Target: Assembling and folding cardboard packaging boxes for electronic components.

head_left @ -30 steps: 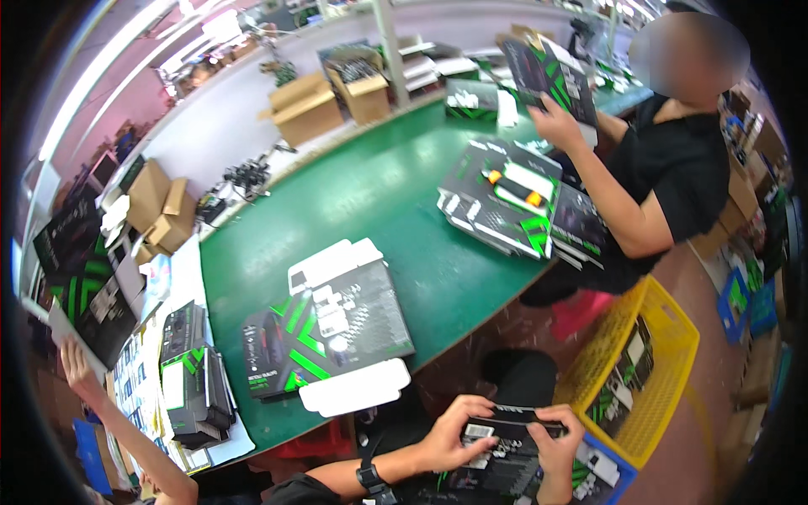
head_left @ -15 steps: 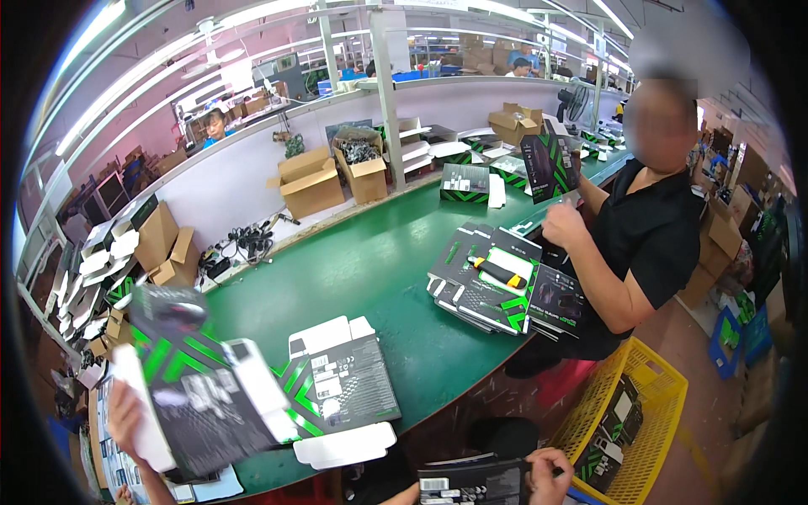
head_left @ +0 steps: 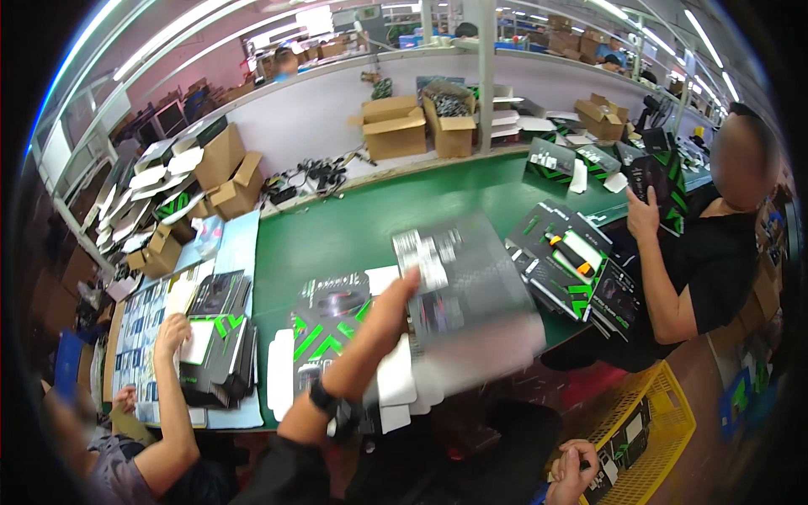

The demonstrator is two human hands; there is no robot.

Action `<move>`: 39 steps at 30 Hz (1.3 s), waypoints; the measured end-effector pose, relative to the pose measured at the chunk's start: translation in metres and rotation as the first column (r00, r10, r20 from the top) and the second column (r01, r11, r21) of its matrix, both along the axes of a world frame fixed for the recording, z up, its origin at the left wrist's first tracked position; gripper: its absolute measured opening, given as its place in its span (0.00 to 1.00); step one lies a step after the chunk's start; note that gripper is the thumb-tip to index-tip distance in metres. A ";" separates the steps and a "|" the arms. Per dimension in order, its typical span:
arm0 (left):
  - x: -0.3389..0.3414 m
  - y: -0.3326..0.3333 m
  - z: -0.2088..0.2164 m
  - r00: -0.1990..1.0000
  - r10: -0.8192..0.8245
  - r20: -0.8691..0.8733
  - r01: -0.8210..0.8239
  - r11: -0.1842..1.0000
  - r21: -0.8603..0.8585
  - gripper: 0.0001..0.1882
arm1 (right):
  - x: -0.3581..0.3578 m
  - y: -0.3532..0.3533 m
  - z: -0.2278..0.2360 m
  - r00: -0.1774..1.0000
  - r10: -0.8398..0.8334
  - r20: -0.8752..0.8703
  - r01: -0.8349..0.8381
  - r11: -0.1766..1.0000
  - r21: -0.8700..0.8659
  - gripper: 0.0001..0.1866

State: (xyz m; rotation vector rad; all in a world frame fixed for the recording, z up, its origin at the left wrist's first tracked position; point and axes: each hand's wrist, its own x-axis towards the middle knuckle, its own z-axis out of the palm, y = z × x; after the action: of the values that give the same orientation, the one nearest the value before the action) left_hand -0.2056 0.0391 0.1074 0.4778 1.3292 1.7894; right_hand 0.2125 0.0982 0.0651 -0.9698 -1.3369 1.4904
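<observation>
One dark carton (head_left: 471, 282) in left grip (head_left: 391, 310)

A black carton (head_left: 475, 273) fills the middle of the frame, slightly right of centre, held aslant by the left hand (head_left: 391, 311) at its left edge. Its broad face shows white printed patches toward the upper left; the pale lower part is blurred. At lower right, a small dark object (head_left: 584, 465) pokes from the right hand (head_left: 572, 473), its kind unclear.

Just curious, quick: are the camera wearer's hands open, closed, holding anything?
Left hand: holding a dark carton.
Right hand: curled closed; whether holding the small dark thing, unclear.
</observation>
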 end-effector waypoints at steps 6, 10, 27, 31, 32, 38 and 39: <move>-0.117 -0.027 0.030 0.473 0.001 -0.881 -0.623 0.707 -0.334 0.62 | 0.008 -0.006 -0.013 0.984 -0.018 0.177 0.008 0.998 0.057 0.07; -0.085 -0.096 0.032 0.293 -0.366 -0.883 -0.747 0.489 -0.450 0.67 | 0.008 -0.003 -0.032 0.971 -0.029 0.237 -0.005 0.990 0.143 0.06; -0.054 -0.190 0.063 0.498 -0.162 -0.852 -0.619 0.622 -0.480 0.28 | -0.073 0.000 -0.036 0.840 0.309 0.446 -0.440 0.868 0.228 0.04; -0.033 -0.153 0.081 0.730 0.075 -0.679 -0.330 0.909 -0.254 0.15 | -0.070 0.004 -0.045 0.907 0.390 0.161 -0.353 0.911 -0.214 0.13; -0.029 -0.141 0.070 0.754 0.150 -0.640 -0.281 0.954 -0.108 0.12 | -0.071 0.004 -0.046 0.909 0.416 -0.014 -0.405 0.877 -0.259 0.18; 0.050 -0.081 0.018 0.964 0.221 -0.149 -0.205 0.972 0.116 0.12 | -0.066 0.011 -0.050 0.735 0.344 -0.584 -0.592 0.746 -0.305 0.41; 0.068 -0.064 -0.001 0.984 0.176 -0.035 -0.170 0.976 0.136 0.12 | -0.052 0.012 -0.056 0.730 0.291 -0.619 -0.557 0.778 -0.291 0.41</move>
State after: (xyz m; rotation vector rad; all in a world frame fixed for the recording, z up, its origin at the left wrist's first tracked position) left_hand -0.1375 -0.0250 0.1063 0.4913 1.3226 2.0310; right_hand 0.1605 0.1107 0.0091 -0.4198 -0.8176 2.3221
